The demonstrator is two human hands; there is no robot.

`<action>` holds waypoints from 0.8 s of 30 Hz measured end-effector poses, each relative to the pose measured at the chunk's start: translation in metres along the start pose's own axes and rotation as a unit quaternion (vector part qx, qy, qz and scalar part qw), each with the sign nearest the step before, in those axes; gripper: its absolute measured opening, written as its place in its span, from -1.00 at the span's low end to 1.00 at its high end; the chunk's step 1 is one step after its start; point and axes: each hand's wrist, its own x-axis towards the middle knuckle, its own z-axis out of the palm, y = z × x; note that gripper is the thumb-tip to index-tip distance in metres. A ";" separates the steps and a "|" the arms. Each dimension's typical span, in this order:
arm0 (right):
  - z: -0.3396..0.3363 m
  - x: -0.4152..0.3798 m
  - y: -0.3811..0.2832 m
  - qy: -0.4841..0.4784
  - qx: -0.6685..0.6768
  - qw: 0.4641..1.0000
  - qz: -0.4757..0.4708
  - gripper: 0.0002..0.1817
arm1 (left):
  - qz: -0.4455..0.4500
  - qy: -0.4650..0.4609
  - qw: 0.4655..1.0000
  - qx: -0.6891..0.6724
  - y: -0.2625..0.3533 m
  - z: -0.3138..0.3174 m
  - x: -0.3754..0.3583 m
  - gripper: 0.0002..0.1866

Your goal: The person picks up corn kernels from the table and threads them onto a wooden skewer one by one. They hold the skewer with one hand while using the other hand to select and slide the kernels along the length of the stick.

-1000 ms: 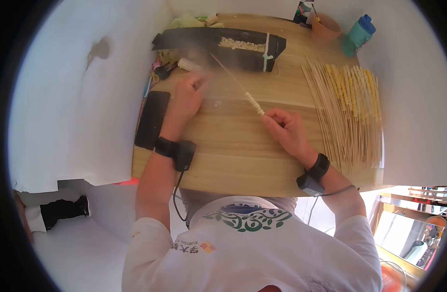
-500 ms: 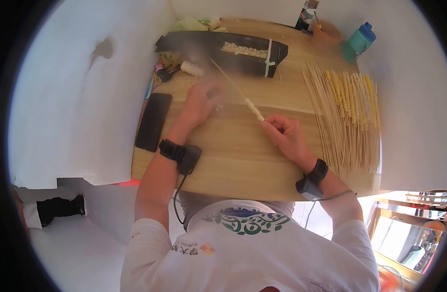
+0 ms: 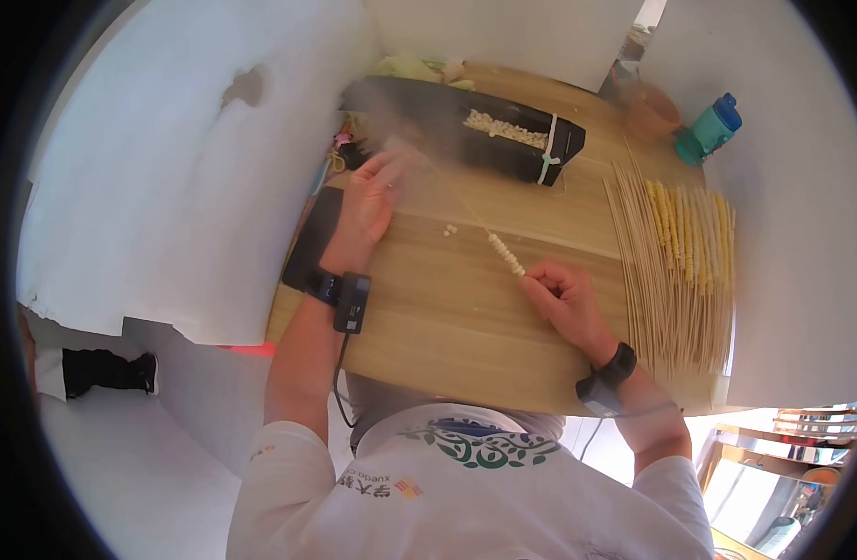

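My right hand pinches the near end of a thin stick, on which a row of small cream pieces is threaded. The stick slants up and left from that hand, and its far part is blurred. At the upper left, my left hand has its fingers drawn together beside a pale block; haze hides what they hold. A few loose cream pieces lie on the wooden table between the hands. Behind them, a black tray holds many similar pieces.
At the right lie bare sticks and sticks with yellow and cream pieces. A blue-green bottle and a clay-coloured pot stand at the back right. A dark flat object lies by the left wall.
The view has shifted and tilted. My left hand has moved up to the pale block, and loose pieces now show on the table. My right hand still holds the stick.
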 end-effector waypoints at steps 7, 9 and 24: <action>-0.001 0.000 0.003 -0.017 -0.001 1.000 0.015 -0.83 | -0.009 -0.004 0.997 -0.071 0.001 0.007 -0.001 -0.82; 0.000 0.000 0.003 -0.017 0.000 1.000 0.015 -0.82 | -0.016 -0.004 0.997 -0.077 -0.003 0.003 0.001 -0.82; 0.000 0.000 0.002 -0.016 0.004 1.000 0.018 -0.83 | -0.044 -0.023 0.995 -0.087 -0.005 0.012 -0.005 -0.82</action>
